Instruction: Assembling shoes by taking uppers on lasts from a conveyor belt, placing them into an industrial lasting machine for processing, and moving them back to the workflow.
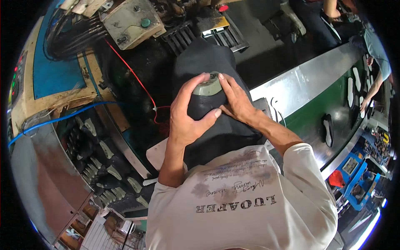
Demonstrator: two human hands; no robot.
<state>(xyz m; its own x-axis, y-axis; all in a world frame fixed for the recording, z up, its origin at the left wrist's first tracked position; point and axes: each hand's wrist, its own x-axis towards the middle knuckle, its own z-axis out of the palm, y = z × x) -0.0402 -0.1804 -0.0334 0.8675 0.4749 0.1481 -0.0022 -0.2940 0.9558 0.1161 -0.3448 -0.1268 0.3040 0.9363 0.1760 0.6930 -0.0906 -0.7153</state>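
We hold the dark leather shoe upper on its grey-green plastic last [207, 98] over our dark apron, above the machine's grating. Our left hand [188, 114] wraps its side, fingers curled; our right hand [235, 102] presses fingertips together on top. We judge firm, even tension matters.

Both hands [208, 108] grip a dark shoe [204, 104]; conveyor [316, 79] beside.

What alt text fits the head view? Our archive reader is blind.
Both bare hands, left hand and right hand, clasp a dark shoe upper on a grey last. A green conveyor carrying soles runs to the right.
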